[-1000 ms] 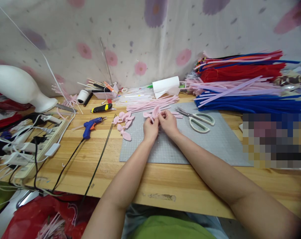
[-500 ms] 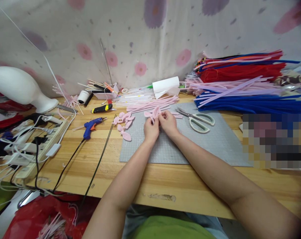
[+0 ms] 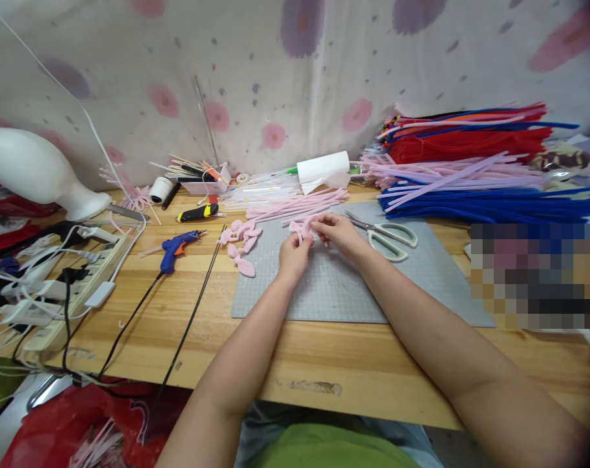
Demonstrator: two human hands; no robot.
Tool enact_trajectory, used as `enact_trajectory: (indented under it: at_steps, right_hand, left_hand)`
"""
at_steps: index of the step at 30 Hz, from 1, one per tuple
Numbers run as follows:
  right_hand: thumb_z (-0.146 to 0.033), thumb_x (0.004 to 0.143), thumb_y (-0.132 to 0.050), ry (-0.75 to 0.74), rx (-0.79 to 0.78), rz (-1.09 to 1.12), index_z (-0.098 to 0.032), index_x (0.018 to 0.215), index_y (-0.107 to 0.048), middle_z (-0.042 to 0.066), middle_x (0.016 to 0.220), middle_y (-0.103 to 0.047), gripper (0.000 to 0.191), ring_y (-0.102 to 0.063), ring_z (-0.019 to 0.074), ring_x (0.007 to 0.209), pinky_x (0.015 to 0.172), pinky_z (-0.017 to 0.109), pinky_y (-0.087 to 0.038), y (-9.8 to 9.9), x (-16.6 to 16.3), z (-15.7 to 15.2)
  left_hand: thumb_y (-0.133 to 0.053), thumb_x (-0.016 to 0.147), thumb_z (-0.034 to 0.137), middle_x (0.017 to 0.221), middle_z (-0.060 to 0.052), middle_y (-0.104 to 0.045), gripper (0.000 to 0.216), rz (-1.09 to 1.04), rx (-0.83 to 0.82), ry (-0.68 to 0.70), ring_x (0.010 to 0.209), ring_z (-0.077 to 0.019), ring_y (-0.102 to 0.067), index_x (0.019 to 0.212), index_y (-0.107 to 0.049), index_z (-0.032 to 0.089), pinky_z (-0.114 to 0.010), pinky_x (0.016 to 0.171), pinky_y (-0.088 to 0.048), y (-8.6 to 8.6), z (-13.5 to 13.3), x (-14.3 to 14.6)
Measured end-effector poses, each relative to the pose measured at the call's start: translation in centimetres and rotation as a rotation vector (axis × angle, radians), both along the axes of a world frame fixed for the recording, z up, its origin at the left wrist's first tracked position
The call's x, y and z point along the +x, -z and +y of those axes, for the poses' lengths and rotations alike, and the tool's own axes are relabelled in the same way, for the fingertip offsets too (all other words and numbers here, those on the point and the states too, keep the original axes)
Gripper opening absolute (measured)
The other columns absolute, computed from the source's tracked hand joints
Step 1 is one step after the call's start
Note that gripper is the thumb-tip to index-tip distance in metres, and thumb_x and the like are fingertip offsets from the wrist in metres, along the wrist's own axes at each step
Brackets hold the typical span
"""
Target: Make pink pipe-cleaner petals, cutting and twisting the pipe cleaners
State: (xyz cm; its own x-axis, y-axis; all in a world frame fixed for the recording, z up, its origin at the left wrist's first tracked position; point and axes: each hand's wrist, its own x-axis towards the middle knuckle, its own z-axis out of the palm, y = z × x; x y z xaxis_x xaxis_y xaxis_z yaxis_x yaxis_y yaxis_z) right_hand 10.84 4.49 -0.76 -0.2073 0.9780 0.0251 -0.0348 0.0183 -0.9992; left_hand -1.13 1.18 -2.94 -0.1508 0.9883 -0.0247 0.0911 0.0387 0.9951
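Over the grey cutting mat (image 3: 353, 292) my left hand (image 3: 295, 250) and my right hand (image 3: 338, 233) pinch one pink pipe-cleaner piece (image 3: 305, 227) bent into loops. The left hand's fingers are closed on its near side. From the right, thumb and fingers of the other hand grip its far end. Several finished pink loop shapes (image 3: 240, 240) lie at the mat's left edge. Straight pink pipe cleaners (image 3: 299, 205) lie just beyond the hands.
Scissors (image 3: 387, 235) rest on the mat right of my hands. A blue glue gun (image 3: 175, 246) and a yellow-black utility knife (image 3: 200, 212) lie left. Stacked red, blue and pink pipe cleaners (image 3: 470, 169) fill the back right. A power strip (image 3: 75, 279) sits far left.
My right hand has shifted a little to the right and away, drawing out the pink piece. The left hand stays about where it was.
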Motion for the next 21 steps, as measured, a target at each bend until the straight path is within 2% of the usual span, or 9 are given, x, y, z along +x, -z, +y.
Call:
enact_trajectory:
  at_steps: [4,8,12,17,21]
  right_hand:
    - [-0.035,0.064,-0.062,-0.037,0.035,-0.068,-0.017,0.063,-0.050,-0.007,0.043,-0.043,0.022,-0.036,0.0055,0.037,0.036,0.019,-0.029,-0.1,-0.2,0.0]
    - [-0.029,0.065,-0.058,-0.074,-0.004,-0.130,-0.017,0.063,-0.052,-0.006,0.047,-0.046,0.014,-0.038,0.0056,0.038,0.035,0.018,-0.030,-0.1,-0.4,-0.2]
    - [-0.022,0.065,-0.052,0.010,-0.062,-0.160,-0.017,0.064,-0.054,-0.005,0.049,-0.047,0.005,-0.038,0.0059,0.038,0.034,0.019,-0.029,0.2,-0.9,-0.3]
    - [-0.024,0.067,-0.051,0.084,-0.106,-0.160,-0.018,0.062,-0.048,-0.006,0.047,-0.043,0.009,-0.036,0.0064,0.037,0.035,0.019,-0.027,1.1,-1.9,0.0]
    - [-0.025,0.070,-0.048,0.212,0.004,-0.359,-0.019,0.061,-0.046,-0.005,0.049,-0.045,0.011,-0.039,0.0091,0.044,0.043,0.022,-0.030,1.7,-2.4,0.3]
  left_hand:
    - [-0.054,0.071,0.037,0.067,-0.002,-0.060,0.023,-0.007,0.021,-0.041,0.058,-0.0096,-0.048,0.071,-0.061,0.015,-0.022,0.056,-0.033,0.3,0.0,0.1]
    - [-0.055,0.072,0.038,0.067,-0.001,-0.059,0.023,0.010,0.035,-0.091,0.059,-0.0095,-0.046,0.073,-0.061,0.015,-0.021,0.056,-0.032,0.4,0.0,0.2]
    - [-0.052,0.075,0.037,0.063,0.000,-0.055,0.024,0.113,0.089,-0.115,0.056,-0.0091,-0.043,0.070,-0.059,0.016,-0.021,0.055,-0.031,0.7,0.1,0.3]
    - [-0.050,0.076,0.033,0.061,0.001,-0.052,0.020,0.215,0.128,-0.162,0.056,-0.0096,-0.042,0.067,-0.055,0.017,-0.022,0.056,-0.030,0.7,0.0,0.5]
    - [-0.054,0.075,0.035,0.060,0.000,-0.052,0.020,0.188,0.086,-0.191,0.060,-0.0113,-0.045,0.064,-0.055,0.017,-0.022,0.058,-0.031,0.4,0.0,0.7]
